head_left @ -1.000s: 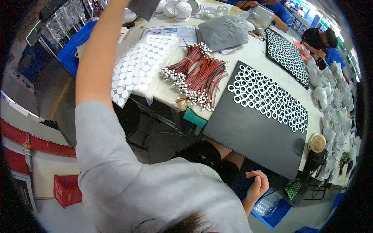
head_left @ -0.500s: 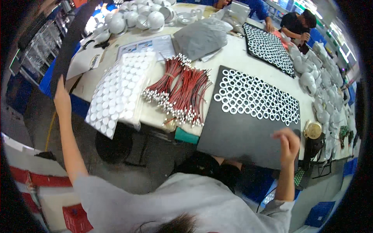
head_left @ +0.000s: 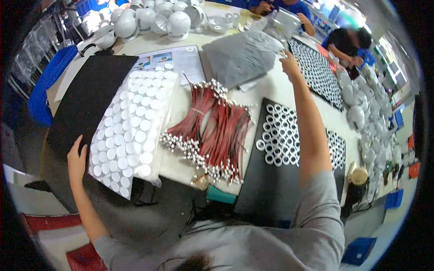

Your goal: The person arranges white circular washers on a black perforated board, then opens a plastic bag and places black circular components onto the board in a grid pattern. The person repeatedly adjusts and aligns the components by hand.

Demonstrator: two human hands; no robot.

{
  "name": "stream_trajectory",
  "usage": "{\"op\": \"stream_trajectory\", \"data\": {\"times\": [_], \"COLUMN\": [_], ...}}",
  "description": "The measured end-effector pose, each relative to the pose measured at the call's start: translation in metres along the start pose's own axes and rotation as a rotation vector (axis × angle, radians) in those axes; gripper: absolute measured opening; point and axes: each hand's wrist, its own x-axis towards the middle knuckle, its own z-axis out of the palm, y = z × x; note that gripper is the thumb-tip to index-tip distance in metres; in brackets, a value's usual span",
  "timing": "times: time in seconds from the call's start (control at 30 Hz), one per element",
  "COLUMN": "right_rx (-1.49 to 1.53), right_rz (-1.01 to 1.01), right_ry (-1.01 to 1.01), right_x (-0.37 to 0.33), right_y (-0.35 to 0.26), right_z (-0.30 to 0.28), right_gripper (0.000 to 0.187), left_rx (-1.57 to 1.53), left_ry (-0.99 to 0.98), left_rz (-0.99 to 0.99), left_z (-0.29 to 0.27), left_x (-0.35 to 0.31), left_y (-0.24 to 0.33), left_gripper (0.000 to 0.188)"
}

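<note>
At the left, my left hand (head_left: 77,159) has its fingers apart beside the lower edge of a black board (head_left: 97,86), which lies flat on the table's left end. Next to it is a bagged sheet of round white caps (head_left: 118,135). My right arm stretches across the table, over a dark board (head_left: 266,189) bearing rows of white rings (head_left: 278,131). At its end my right hand (head_left: 290,67) is by the right edge of a grey plastic bag (head_left: 242,56), fingers curled together. Whatever lies between them is too small to make out.
Bundled red and black wires (head_left: 217,131) with white connectors lie mid-table. White round housings (head_left: 178,25) crowd the far left; more shells (head_left: 357,117) line the right. A second ring-covered board (head_left: 316,72) sits near two co-workers. A small fan (head_left: 358,175) stands at right.
The black board, held up at the far left by my left hand, now lies on the table, and that hand has come down off it. My right hand has swung from the near board to the grey bag.
</note>
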Motion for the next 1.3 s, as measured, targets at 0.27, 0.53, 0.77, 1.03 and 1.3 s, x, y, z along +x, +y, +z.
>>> {"op": "stream_trajectory", "data": {"times": [0.27, 0.53, 0.77, 1.03, 1.3], "right_rx": [0.592, -0.207, -0.265, -0.160, -0.023], "right_rz": [0.129, -0.147, -0.164, -0.392, -0.543], "right_ry": [-0.135, -0.001, 0.068, -0.005, -0.428], "right_x": [0.039, 0.032, 0.015, 0.040, 0.035], "right_y": [-0.005, -0.074, -0.146, -0.251, -0.280], "right_z": [0.044, 0.019, -0.001, 0.006, 0.000], "right_gripper": [0.022, 0.029, 0.028, 0.028, 0.029], "left_rx": [-0.530, -0.682, -0.349, 0.111, -0.111], "left_ry": [0.240, 0.174, -0.177, 0.335, 0.374], "left_rz": [-0.069, 0.267, 0.887, 0.639, 0.565], "left_z": [-0.015, -0.034, 0.033, 0.146, 0.137], "left_x": [-0.073, -0.022, 0.064, 0.103, 0.128], "left_y": [-0.018, 0.086, 0.305, 0.408, 0.350], "left_gripper": [0.032, 0.030, 0.049, 0.096, 0.101]}}
